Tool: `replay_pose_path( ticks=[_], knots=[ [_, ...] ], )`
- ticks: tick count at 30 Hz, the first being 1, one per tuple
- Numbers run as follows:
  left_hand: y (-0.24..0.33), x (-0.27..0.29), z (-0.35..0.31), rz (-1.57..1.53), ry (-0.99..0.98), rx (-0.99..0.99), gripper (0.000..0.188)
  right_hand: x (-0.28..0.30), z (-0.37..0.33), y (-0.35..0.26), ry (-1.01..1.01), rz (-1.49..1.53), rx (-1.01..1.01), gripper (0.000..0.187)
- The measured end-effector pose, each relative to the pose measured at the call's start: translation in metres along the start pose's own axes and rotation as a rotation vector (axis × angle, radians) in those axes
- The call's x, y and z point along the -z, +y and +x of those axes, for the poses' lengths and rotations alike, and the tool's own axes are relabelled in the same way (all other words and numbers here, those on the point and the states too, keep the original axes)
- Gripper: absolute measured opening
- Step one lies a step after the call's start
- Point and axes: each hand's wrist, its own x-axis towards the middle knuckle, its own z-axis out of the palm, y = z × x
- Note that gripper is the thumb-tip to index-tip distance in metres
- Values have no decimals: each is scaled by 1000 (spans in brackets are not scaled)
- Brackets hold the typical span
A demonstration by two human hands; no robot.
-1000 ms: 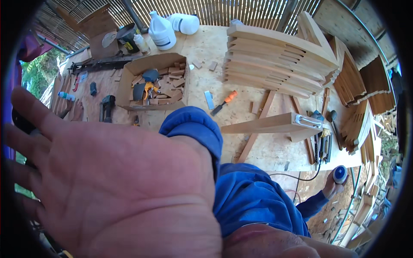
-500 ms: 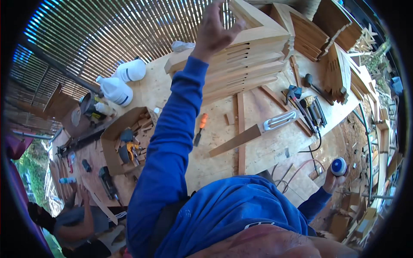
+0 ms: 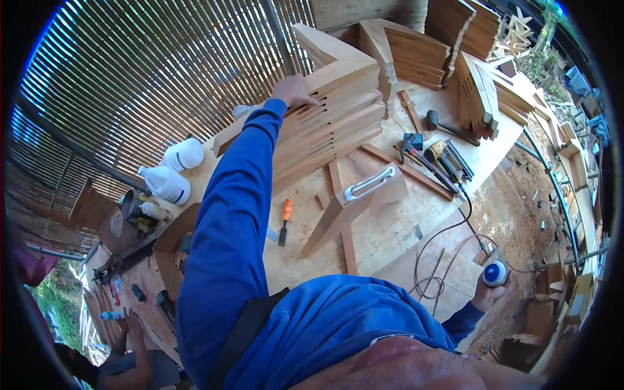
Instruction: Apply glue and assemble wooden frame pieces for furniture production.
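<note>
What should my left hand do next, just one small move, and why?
Perhaps firm up the left hand on the stacked wooden pieces: it appears to rest on them, while the right hand is busy holding a round white-and-blue container.

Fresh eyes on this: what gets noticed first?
The bright blue sleeve running up the middle to the left hand, at the top of the big stack of slotted wood. Then the orange-handled tool on the table, and the round blue-and-white object in the right hand, lower right.
</note>
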Motion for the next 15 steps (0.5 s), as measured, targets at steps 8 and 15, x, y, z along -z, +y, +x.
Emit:
replay_pose_path(
  ticks=[8, 15],
  knots=[
    [28, 115, -101, -102, 363, 30, 87, 56, 59, -38, -230, 286, -346, 28],
    [92, 206, -276, -307, 588, -102, 84, 32, 79, -41, -199, 169, -362, 24]
  ],
)
